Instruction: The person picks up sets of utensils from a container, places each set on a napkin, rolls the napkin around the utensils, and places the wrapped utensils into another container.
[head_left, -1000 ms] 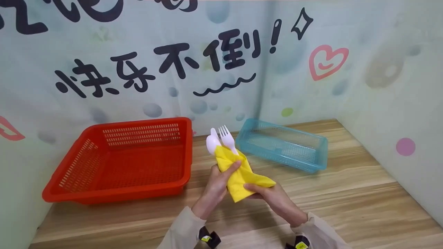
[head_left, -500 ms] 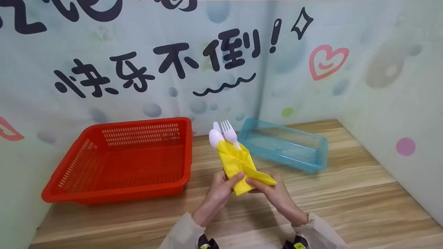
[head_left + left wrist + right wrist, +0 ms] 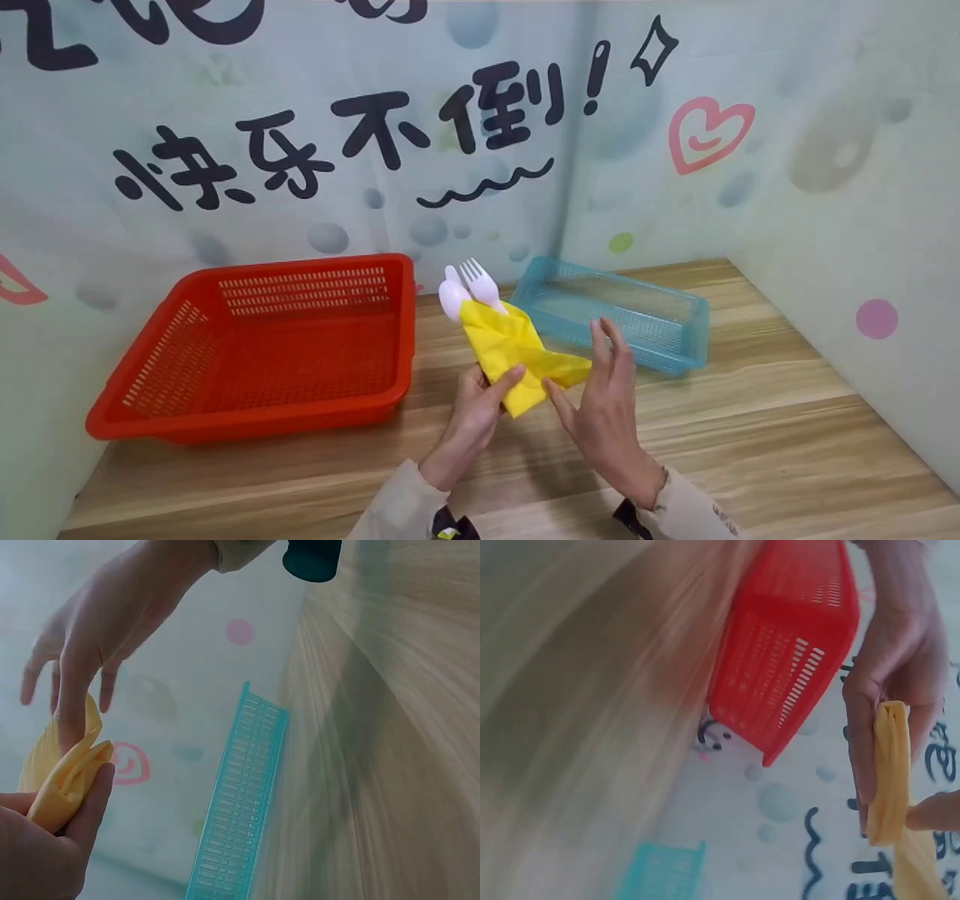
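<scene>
My left hand [image 3: 471,415] grips a folded yellow napkin [image 3: 504,341] low down, thumb across its front. From the napkin's top stick out a pale plastic fork [image 3: 482,285], a spoon [image 3: 452,300] and, behind the spoon, the rounded tip of a knife [image 3: 450,273]. The bundle is held above the table, tilted to the left. My right hand [image 3: 609,420] has its fingers raised and extended beside the napkin's loose right corner, the thumb tip at the cloth. In the right wrist view the napkin [image 3: 890,772] shows its folded layers at the bottom end.
A large red basket [image 3: 255,420] stands on the left of the wooden table [image 3: 720,442]. A smaller blue basket [image 3: 686,360] sits at the back right, just beyond my right hand. A printed cloth wall [image 3: 480,217] closes off the back.
My right hand has let go of the napkin's right side and lifted its fingers. The left hand slid lower on the napkin and still grips it; the bundle rose, then shifted slightly left.
</scene>
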